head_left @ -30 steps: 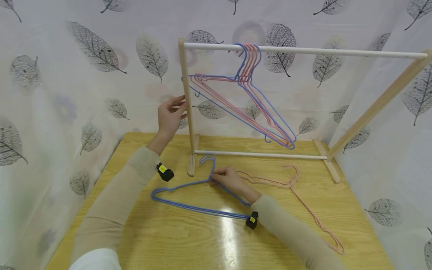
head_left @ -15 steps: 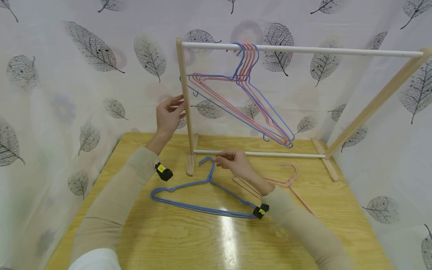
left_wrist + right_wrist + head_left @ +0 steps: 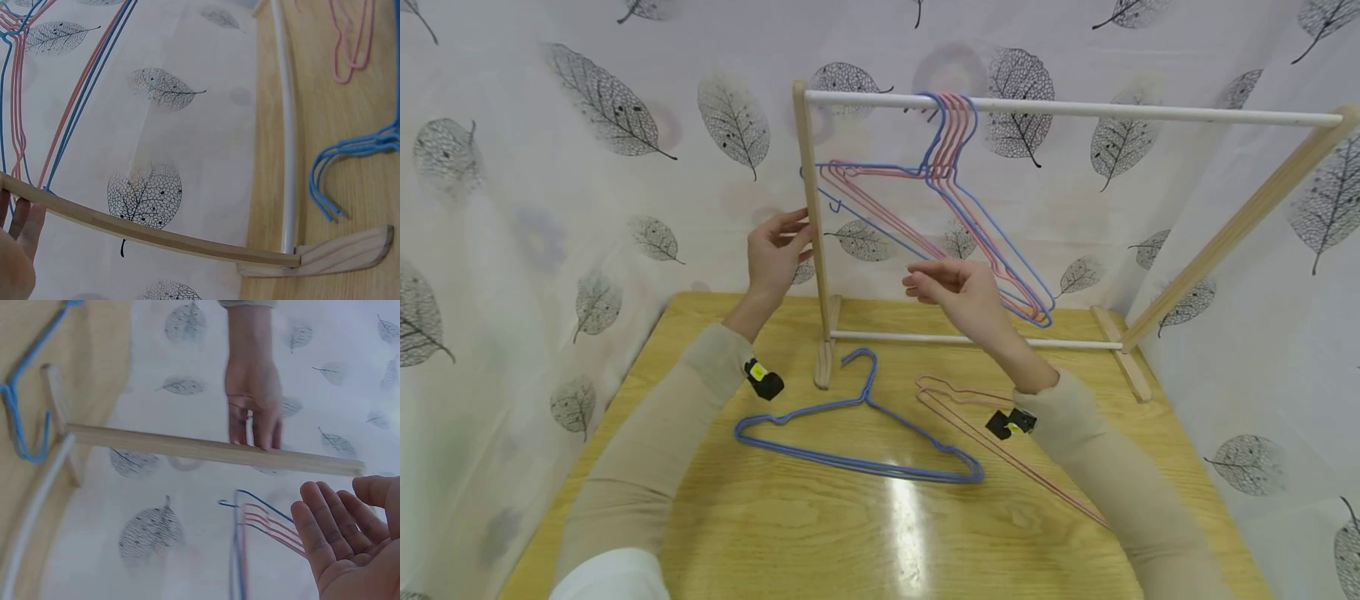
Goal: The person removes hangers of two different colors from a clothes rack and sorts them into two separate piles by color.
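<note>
A hand could pass most freely right of the hung hangers (image 3: 951, 171), between them and the right post (image 3: 1232, 237), under the top bar (image 3: 1150, 111) and above the lower bar (image 3: 910, 338). Leftward it is tight — their left ends reach close to the left post (image 3: 815, 217), whose outer side the left hand (image 3: 777, 260) takes up. The right hand (image 3: 967, 296) hovers before the hung hangers, with room between it and that post. Low down, blue hangers (image 3: 867, 398) and pink hangers (image 3: 1018, 464) block the way; the near middle of the table (image 3: 820, 542) — between the sleeves (image 3: 655, 450) — gives passage.
</note>
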`<state>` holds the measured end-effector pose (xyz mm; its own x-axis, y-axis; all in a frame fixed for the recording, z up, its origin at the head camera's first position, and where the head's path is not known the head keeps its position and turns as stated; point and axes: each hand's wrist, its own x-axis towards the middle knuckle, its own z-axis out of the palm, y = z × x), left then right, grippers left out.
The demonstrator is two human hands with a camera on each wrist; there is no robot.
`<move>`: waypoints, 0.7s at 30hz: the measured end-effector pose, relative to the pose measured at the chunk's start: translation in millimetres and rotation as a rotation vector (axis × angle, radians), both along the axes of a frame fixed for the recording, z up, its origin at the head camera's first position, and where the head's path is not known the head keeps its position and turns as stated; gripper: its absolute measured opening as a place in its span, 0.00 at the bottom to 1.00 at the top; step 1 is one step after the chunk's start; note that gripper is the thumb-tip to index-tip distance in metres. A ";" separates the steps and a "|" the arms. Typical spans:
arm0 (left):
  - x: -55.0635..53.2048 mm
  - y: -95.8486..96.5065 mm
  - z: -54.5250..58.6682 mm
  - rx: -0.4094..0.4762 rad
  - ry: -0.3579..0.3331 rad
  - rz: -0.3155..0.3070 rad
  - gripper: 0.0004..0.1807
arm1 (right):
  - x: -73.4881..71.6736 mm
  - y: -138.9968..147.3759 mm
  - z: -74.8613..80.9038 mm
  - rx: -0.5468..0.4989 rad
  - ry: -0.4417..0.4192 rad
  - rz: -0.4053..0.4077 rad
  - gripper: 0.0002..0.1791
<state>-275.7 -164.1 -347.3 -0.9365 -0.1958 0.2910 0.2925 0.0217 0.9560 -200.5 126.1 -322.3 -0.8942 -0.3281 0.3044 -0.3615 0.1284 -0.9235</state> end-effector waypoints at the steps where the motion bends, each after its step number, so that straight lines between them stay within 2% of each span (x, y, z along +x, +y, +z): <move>1: 0.0 0.0 0.1 0.001 -0.001 -0.001 0.17 | -1.6 1.5 6.5 -0.011 0.017 -0.012 0.15; 7: 0.9 -0.1 0.6 0.004 0.004 -0.007 0.17 | -13.2 11.4 39.2 -0.088 0.107 -0.072 0.13; 10: 1.7 0.0 0.9 0.005 0.007 -0.004 0.17 | -18.3 16.3 51.5 -0.139 0.115 -0.086 0.11; 15: 2.5 0.2 1.3 -0.003 0.011 0.000 0.17 | -27.1 22.4 67.6 -0.200 0.111 -0.099 0.09; 21: 2.2 0.4 0.9 0.010 0.009 -0.006 0.17 | -40.1 26.0 79.9 -0.205 0.118 -0.150 0.11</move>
<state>-273.5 -163.7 -346.5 -0.9350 -0.1937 0.2971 0.3010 0.0101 0.9536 -240.6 152.1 -242.3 -0.8828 -0.1152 0.4554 -0.4588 0.0031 -0.8885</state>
